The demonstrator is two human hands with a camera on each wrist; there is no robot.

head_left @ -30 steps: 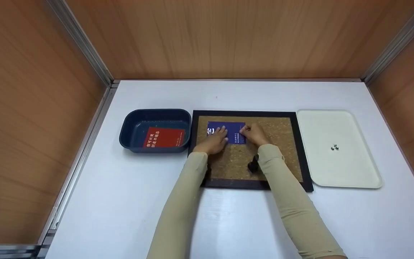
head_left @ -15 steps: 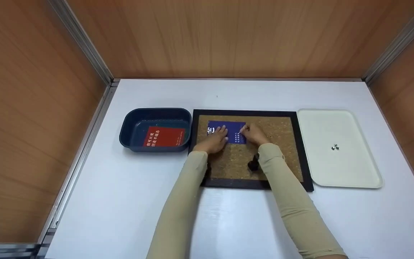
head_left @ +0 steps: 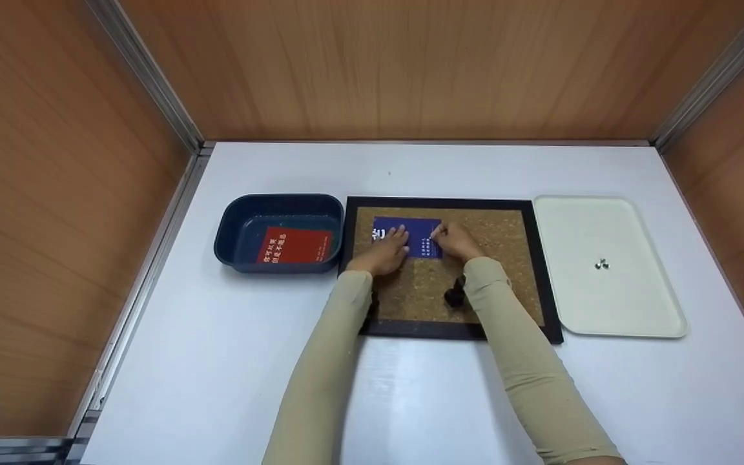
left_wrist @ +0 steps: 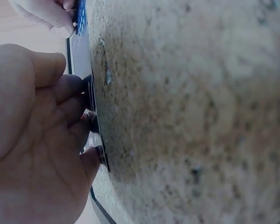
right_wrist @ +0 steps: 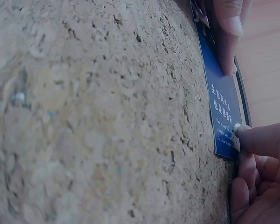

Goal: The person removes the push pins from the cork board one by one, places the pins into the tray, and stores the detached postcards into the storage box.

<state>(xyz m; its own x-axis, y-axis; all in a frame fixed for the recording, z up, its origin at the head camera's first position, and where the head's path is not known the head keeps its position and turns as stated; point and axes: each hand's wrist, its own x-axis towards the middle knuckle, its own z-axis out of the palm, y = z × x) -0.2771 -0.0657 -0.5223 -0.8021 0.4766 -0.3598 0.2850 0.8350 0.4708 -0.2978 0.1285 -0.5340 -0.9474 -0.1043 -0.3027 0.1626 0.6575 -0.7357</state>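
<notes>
A blue card (head_left: pixel 418 231) with white lettering lies on the upper part of a cork board (head_left: pixel 427 284) with a black frame. My left hand (head_left: pixel 382 254) rests on the card's left half, fingers extended and fingertips against its surface, as the left wrist view also shows. At the card's right edge is my right hand (head_left: pixel 459 242). In the right wrist view, its thumb meets a small shiny thumbtack (right_wrist: pixel 237 126) near the card's corner, with the other fingers curled beneath. The tack's point is hidden.
Left of the board stands a dark blue dish (head_left: pixel 227 248) with a red card (head_left: pixel 301 247) in it. To the right, a white tray (head_left: pixel 617 303) bears a few small shiny tacks (head_left: pixel 602 265). Wooden panels (head_left: pixel 436 71) enclose the white table (head_left: pixel 217 361).
</notes>
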